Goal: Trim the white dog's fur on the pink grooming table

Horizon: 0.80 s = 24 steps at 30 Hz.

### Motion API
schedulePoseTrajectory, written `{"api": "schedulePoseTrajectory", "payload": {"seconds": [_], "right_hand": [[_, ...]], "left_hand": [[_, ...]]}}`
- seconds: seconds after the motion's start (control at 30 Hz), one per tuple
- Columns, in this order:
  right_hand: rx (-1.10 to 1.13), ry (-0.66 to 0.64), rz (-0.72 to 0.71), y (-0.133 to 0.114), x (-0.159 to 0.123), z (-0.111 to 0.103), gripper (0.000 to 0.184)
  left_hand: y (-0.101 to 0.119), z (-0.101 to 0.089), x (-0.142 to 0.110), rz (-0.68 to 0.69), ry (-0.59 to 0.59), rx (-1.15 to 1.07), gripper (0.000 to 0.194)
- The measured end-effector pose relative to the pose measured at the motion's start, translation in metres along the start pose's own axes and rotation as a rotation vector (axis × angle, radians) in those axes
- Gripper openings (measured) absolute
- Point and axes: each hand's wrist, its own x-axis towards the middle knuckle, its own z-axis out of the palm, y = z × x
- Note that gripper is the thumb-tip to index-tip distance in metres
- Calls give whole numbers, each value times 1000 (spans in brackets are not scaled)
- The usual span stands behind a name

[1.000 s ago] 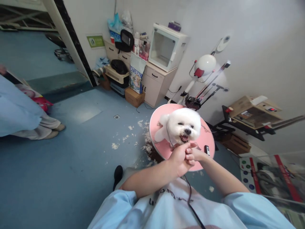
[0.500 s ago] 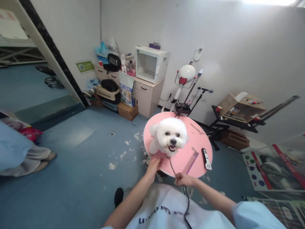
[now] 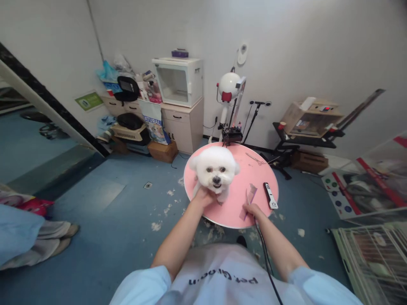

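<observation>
A small white fluffy dog (image 3: 214,170) stands on a round pink table (image 3: 232,214) and faces me. My left hand (image 3: 203,196) is cupped under its chin and chest, fingers wrapped into the fur. My right hand (image 3: 252,209) rests closed on the table's near right part, over the near end of a pink-purple comb (image 3: 252,191). A thin grey thing sticks up from its fingers; I cannot make out what it is. A black cord (image 3: 265,258) runs from that hand back along my forearm.
A black-and-white clipper (image 3: 270,195) and scissors (image 3: 257,159) lie on the table's right side. Fur clumps (image 3: 155,226) litter the blue floor. A dryer stand (image 3: 228,97) and cabinet (image 3: 181,123) stand behind, a wire cage (image 3: 372,258) is at right, and another person's legs (image 3: 38,237) are at left.
My hands have come apart: the left moved up under the dog's chin, the right went to the comb. The view swung right. The dog's mouth has closed.
</observation>
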Motion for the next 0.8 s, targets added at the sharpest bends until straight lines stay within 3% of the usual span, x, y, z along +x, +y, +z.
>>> {"api": "schedulePoseTrajectory", "payload": {"seconds": [0.1, 0.2, 0.33, 0.47, 0.6, 0.7, 0.8], "right_hand": [[171, -69, 84, 0, 14, -7, 22], [366, -26, 61, -4, 22, -21, 28], [546, -49, 27, -11, 9, -22, 28], [665, -293, 42, -13, -35, 4, 19], [764, -603, -2, -10, -82, 40, 45], [620, -667, -158, -12, -107, 64, 39], [332, -459, -506, -18, -125, 79, 27]], "left_hand": [[-6, -13, 4, -17, -2, 53, 10], [-14, -22, 4, -49, 62, 93, 8], [-18, -21, -2, -43, 56, 36, 11], [-8, -22, -15, -28, -19, 24, 17], [17, -21, -41, -57, -63, 109, 44], [36, -6, -60, -9, -39, 295, 72], [43, 18, -67, 24, 74, 513, 61]]}}
